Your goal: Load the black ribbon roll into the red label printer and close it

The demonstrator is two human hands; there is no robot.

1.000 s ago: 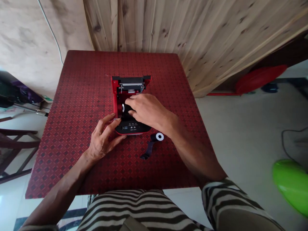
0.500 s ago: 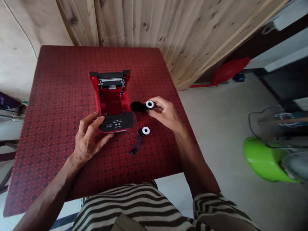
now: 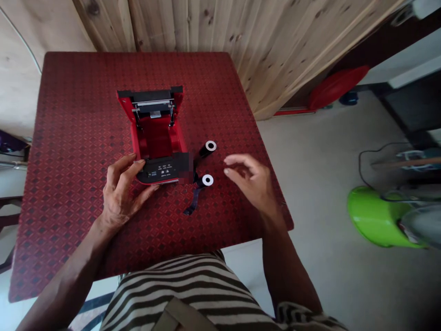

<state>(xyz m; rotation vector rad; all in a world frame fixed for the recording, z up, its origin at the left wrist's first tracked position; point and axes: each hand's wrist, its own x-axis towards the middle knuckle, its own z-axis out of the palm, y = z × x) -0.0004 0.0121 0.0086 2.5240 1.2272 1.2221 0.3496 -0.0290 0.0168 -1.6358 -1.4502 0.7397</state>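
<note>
A red and black label printer (image 3: 156, 140) stands on the table with its lid (image 3: 151, 103) raised, showing a hollow red bay. My left hand (image 3: 120, 191) grips its front left corner, fingers on the black button panel (image 3: 163, 170) and thumb at the front edge. Right of the printer lies a black ribbon roll (image 3: 208, 147) with a white core end. Nearer me is a second black ribbon roll (image 3: 206, 180), a loose strip of ribbon trailing from it toward me. My right hand (image 3: 253, 184) hovers right of both rolls, holding nothing, thumb and fingers apart.
The table (image 3: 79, 207) has a red patterned cover and meets a wooden plank wall (image 3: 193, 27) at the back. On the floor to the right are a green tub (image 3: 368, 216) and a dark cable (image 3: 360, 168). A red object (image 3: 339, 87) leans farther back.
My right hand has let go of the farther ribbon roll and drawn back to the right and toward me. That roll now lies on the table. My left hand stays on the printer.
</note>
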